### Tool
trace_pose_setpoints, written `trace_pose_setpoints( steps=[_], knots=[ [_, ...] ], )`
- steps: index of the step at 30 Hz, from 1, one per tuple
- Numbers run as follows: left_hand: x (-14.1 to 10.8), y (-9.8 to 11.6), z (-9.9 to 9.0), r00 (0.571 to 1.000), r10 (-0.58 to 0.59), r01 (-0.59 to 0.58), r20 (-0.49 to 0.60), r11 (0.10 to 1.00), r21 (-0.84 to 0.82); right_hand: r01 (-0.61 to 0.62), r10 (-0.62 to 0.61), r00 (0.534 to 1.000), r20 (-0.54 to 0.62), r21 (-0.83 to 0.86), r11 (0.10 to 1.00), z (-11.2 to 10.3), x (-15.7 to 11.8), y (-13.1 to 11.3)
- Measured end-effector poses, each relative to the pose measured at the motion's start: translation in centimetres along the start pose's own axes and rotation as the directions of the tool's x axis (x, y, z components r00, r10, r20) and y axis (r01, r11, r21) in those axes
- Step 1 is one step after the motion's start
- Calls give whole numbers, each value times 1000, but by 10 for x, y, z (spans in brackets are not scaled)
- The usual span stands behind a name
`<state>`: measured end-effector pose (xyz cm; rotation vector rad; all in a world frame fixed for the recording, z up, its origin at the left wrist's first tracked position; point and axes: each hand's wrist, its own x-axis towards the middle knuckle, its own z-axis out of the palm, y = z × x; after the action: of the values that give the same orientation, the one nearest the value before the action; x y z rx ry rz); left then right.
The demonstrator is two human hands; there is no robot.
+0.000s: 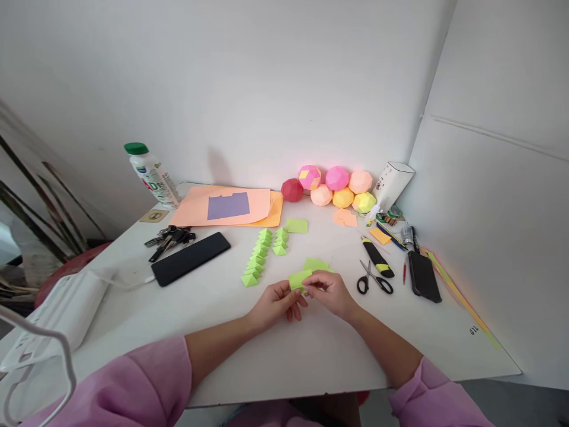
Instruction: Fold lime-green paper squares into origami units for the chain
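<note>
A small green paper piece [300, 279] is held between both hands above the white table. My left hand [276, 304] pinches its lower left side, and my right hand [328, 290] grips its right side with closed fingers. Just behind the hands lie loose green sheets [317, 264]. To the left, folded green paper units stand in a long row [256, 259] and a shorter row [280, 242]. One flat green sheet [297, 225] rests behind the shorter row.
Colored paper balls [336, 178] sit against the wall. Scissors [374, 277], a cutter [377, 258] and a phone [424, 277] lie right. On the left are a black power bank [191, 258], keys [171, 239], orange paper [191, 207] and a bottle [153, 178].
</note>
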<state>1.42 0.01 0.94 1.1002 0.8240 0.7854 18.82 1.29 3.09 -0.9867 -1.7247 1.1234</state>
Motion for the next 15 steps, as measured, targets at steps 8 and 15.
trace_pose_setpoints(
  steps=[8,15],
  knots=[
    [-1,4,1,999,-25,24,23,999,46,52,-52,998,20,-45,998,2,0,-4],
    [-2,0,1,1000,5,-3,-21,998,61,-60,61,997,41,-24,998,4,-3,2]
  ],
)
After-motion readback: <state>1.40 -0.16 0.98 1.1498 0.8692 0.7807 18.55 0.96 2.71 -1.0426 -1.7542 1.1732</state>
